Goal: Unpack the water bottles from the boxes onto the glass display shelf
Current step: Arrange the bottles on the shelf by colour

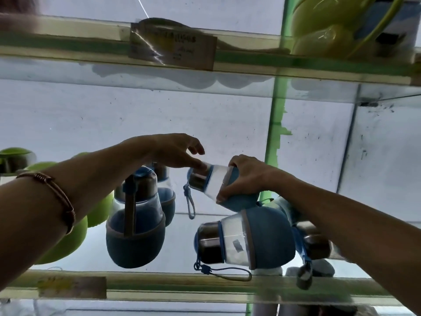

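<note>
My right hand [245, 176] grips a blue water bottle [216, 180] by its rounded base, tilted on its side above the glass display shelf [159, 282]. My left hand [180, 153] touches the bottle's metal cap [197, 179] with its fingertips, the other fingers spread. Its blue strap [190, 202] hangs down. A second blue bottle [246, 240] lies on its side on the shelf below. Two blue bottles [136, 226] stand upright at the left, one behind the other. Another bottle with a metal cap [315, 241] lies partly hidden under my right forearm.
Green round bottles [68, 238] stand at the shelf's left end. A higher glass shelf [250, 62] carries a price label [172, 50] and a yellow-green item [325, 30]. A green upright post [274, 133] runs behind. A white wall backs the shelves.
</note>
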`<control>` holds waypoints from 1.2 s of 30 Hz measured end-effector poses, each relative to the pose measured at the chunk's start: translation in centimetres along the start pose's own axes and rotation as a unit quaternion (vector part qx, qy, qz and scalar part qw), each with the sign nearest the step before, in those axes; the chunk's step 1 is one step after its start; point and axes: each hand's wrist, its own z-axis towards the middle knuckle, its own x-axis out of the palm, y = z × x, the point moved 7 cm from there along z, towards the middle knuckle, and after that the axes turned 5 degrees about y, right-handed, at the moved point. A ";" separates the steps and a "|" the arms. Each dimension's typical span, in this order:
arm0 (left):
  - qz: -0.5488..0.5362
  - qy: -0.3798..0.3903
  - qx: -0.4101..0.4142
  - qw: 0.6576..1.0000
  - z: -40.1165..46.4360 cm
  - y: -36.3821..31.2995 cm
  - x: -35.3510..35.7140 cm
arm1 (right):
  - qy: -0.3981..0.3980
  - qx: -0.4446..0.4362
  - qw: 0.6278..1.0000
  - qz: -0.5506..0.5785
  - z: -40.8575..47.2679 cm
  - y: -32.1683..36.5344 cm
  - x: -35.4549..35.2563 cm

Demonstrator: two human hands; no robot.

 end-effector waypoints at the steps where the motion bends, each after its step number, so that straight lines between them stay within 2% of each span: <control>1: -0.012 -0.008 0.004 1.000 -0.2 -0.2 -0.3 | -0.027 -0.005 0.999 0.021 -0.4 -0.2 -0.6; 4: -0.067 -0.044 0.020 0.997 -1.0 -0.9 -1.2 | -0.100 -0.018 0.991 0.082 -1.3 -0.6 -2.1; 7: -0.143 -0.052 0.033 0.988 -1.6 -1.4 -1.7 | -0.140 -0.021 0.975 0.169 -2.2 -0.9 -3.1; 11: -0.264 -0.061 0.045 0.962 -1.9 -1.8 -1.7 | -0.130 -0.034 0.950 0.282 -2.8 -0.7 -3.3; 16: -0.385 -0.108 0.062 0.914 -2.3 -2.3 -2.0 | -0.097 -0.054 0.940 0.322 -2.4 -0.1 -2.1; 22: -0.407 -0.156 0.054 0.899 -2.1 -1.9 -2.0 | -0.054 -0.067 0.929 0.360 -2.4 0.5 -0.9; 25: -0.397 -0.176 0.044 0.900 -1.9 -2.0 -2.1 | -0.096 -0.063 0.934 0.339 -2.2 1.0 -0.8; 28: -0.387 -0.203 0.032 0.899 -1.8 -2.3 -2.3 | -0.153 -0.016 0.950 0.273 -2.2 1.0 -1.0; 31: -0.379 -0.230 0.023 0.896 -1.7 -2.4 -2.3 | -0.175 0.001 0.951 0.255 -2.3 1.0 -1.1; 33: -0.376 -0.221 0.026 0.900 -1.6 -2.3 -2.2 | -0.173 -0.007 0.947 0.271 -2.1 0.7 -1.1; 36: -0.403 -0.148 0.059 0.901 -1.7 -2.3 -2.2 | -0.133 -0.016 0.922 0.363 -2.1 0.0 -0.7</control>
